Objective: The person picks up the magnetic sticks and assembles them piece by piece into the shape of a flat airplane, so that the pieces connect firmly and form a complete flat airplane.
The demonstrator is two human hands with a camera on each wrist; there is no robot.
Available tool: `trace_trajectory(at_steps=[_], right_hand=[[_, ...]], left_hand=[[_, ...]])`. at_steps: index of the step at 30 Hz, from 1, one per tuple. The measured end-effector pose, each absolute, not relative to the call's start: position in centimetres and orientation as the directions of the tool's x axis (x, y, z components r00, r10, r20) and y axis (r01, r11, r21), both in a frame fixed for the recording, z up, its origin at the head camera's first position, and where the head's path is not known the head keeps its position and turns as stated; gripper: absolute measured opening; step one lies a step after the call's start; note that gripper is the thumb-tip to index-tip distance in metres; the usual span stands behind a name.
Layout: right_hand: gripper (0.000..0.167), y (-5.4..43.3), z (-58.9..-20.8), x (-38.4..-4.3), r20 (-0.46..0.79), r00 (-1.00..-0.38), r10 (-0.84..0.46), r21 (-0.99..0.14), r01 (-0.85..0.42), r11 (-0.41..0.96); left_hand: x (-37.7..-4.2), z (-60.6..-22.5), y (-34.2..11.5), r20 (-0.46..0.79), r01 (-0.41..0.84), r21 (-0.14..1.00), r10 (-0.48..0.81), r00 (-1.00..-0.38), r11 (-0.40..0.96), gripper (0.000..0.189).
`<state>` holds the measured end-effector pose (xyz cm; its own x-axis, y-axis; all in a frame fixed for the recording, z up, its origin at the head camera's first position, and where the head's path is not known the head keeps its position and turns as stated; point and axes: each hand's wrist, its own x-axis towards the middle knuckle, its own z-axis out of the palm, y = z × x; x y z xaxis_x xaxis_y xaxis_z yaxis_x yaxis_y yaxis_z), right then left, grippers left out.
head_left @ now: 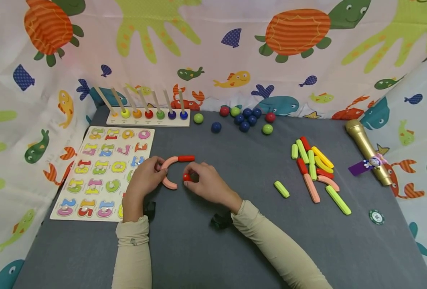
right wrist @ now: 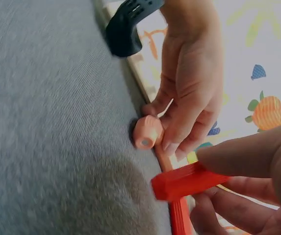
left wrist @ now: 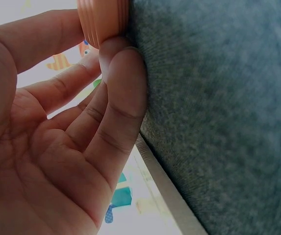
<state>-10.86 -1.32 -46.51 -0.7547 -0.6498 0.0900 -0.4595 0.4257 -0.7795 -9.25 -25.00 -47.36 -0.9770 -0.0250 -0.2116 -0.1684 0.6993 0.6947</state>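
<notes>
My left hand point(head_left: 145, 176) pinches a peach curved tube piece point(head_left: 169, 184), which forms a half ring opening to the right. A red straight piece point(head_left: 186, 158) is joined to the ring's upper end. Between thumb and fingers, my right hand point(head_left: 211, 184) holds another red piece point(right wrist: 187, 182), just right of the half ring and apart from it. In the right wrist view, the half ring's lower end point(right wrist: 147, 133) faces out and shows a small hole. Ridged sides of the peach piece show above the fingertips in the left wrist view.
A number puzzle board point(head_left: 112, 165) lies left, partly under my left hand. Behind it stands a peg board point(head_left: 132, 119) with coloured beads. Loose beads point(head_left: 244, 126) lie at the back. Rightward are more tube pieces point(head_left: 308, 186), a gold microphone point(head_left: 366, 148) and a poker chip point(head_left: 376, 217).
</notes>
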Motion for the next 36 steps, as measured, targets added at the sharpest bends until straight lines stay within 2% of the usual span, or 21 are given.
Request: trace_trajectory(at_steps=[6,18,27,31,36], right_hand=[[0.018,-1.1,-46.9,-10.5,0.062,-0.746,-0.663,-0.847,-0.391,0.361],[0.016,0.2,-47.6,-10.6,-0.006,-0.692,-0.722,-0.680,-0.527,0.510],[0.016,1.7,-47.4,-11.5,0.012,-0.658,-0.753,-0.698,-0.544,0.465],[0.018,3.1,-47.2,-13.0,0.030,-0.681,-0.732,-0.704,-0.534,0.468],[0.025,4.5,-47.1,-15.5,0.021,-0.755,-0.656,-0.760,-0.438,0.480]], left_hand=[[-9.2,-47.3,-25.0,-0.218,-0.176,0.700,-0.027,-0.976,0.692,0.028],[-9.4,-47.1,-24.9,-0.222,-0.172,0.674,-0.025,-0.975,0.719,0.034],[-9.1,-47.2,-24.9,-0.217,-0.167,0.677,-0.022,-0.976,0.717,0.034],[-9.2,-47.2,-24.9,-0.213,-0.159,0.670,-0.017,-0.977,0.725,0.034],[-9.2,-47.0,-24.8,-0.227,-0.167,0.676,-0.012,-0.974,0.718,0.034]])
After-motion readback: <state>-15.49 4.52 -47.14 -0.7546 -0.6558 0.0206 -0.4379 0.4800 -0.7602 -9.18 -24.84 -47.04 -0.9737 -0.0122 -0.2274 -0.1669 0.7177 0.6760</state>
